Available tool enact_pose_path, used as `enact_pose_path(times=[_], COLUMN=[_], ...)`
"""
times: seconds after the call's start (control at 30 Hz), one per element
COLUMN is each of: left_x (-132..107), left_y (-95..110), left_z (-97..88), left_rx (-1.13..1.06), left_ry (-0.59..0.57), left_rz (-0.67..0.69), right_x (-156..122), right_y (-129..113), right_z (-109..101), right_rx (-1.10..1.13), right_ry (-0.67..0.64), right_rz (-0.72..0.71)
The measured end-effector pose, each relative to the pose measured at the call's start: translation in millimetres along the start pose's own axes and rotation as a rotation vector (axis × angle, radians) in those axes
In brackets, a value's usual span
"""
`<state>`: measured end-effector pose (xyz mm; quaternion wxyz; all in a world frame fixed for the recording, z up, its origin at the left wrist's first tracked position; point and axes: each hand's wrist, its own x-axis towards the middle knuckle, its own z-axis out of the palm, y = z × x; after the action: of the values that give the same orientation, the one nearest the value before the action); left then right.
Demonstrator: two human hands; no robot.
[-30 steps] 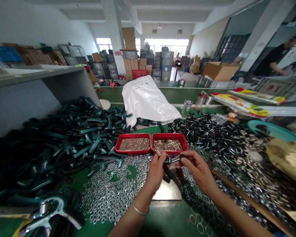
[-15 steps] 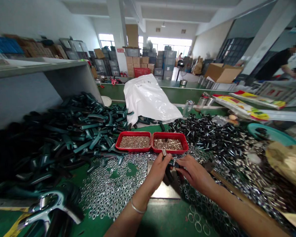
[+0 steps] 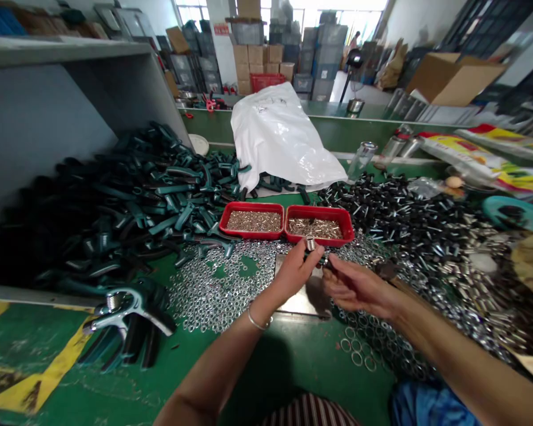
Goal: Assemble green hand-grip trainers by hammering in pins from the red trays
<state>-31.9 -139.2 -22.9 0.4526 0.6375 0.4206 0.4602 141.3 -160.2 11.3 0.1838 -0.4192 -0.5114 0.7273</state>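
My left hand [image 3: 295, 272] is closed around a dark tool part whose silver coil spring [image 3: 310, 243] pokes up above the fingers. Most of that part is hidden by the hand. My right hand [image 3: 359, 287] meets it from the right, thumb and forefinger pinched at its end; what lies between those fingertips is too small to make out. Both hands are over a flat metal plate [image 3: 304, 303]. Just behind them stand two red trays, the left tray [image 3: 251, 235] with tiny metal pieces and the right tray [image 3: 320, 240] with small pins.
Dark green handles [image 3: 169, 189] are heaped at left. A sprung metal assembly [image 3: 128, 316] lies in front of them. Small metal rings [image 3: 222, 290] spread left of the plate, with larger rings [image 3: 357, 358] at right. Black-headed bolts [image 3: 395, 207] and a white bag [image 3: 288, 142] lie behind.
The view has tipped downward and shifted left. My right hand has turned and its fingers have slid to the end of the held part. My left hand keeps its hold.
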Motion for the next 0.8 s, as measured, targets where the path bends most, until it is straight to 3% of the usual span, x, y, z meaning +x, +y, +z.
enact_pose_path(times=[0.03,0.1,0.17,0.23,0.3,0.33,0.43,0.53,0.67,0.73,0.8], left_x=[-1.2,-3.7,-6.0,-8.7,-12.3,-14.4,-20.9,-25.3,-26.8,-26.1,-25.4], left_y=[0.2,0.0,-0.3,-0.3,0.3,0.8,2.4,3.6,4.3,3.8,2.0], left_z=[-1.1,-2.5,-2.6,-1.8,-1.3,-1.5,-3.8,-5.1,0.0,3.6,6.3], left_rx=[-0.035,-0.103,-0.143,-0.14,-0.093,-0.055,0.084,0.098,-0.056,-0.115,-0.222], left_ry=[-0.008,0.007,0.023,0.03,0.032,0.036,0.015,-0.039,-0.008,0.023,0.027], left_rz=[-0.025,-0.109,-0.207,-0.27,-0.255,-0.215,-0.051,-0.02,-0.154,-0.21,-0.323], right_x=[0.1,2.6,6.3,8.5,7.6,6.3,1.9,1.0,1.9,1.7,1.8], right_y=[-0.1,2.4,7.1,12.7,19.1,22.8,35.1,43.8,41.1,37.3,34.7], right_z=[-1.2,-3.8,-5.5,-5.1,-1.7,1.2,11.9,18.5,13.2,6.0,-2.8], right_rx=[-0.114,-0.496,-0.908,-1.142,-1.089,-0.945,-0.387,-0.128,-0.152,-0.367,-0.748], right_ry=[0.012,0.187,0.399,0.494,0.472,0.423,0.194,0.11,0.108,0.161,0.274], right_rz=[0.014,-0.06,-0.224,-0.385,-0.454,-0.441,-0.284,-0.21,-0.163,-0.218,-0.39])
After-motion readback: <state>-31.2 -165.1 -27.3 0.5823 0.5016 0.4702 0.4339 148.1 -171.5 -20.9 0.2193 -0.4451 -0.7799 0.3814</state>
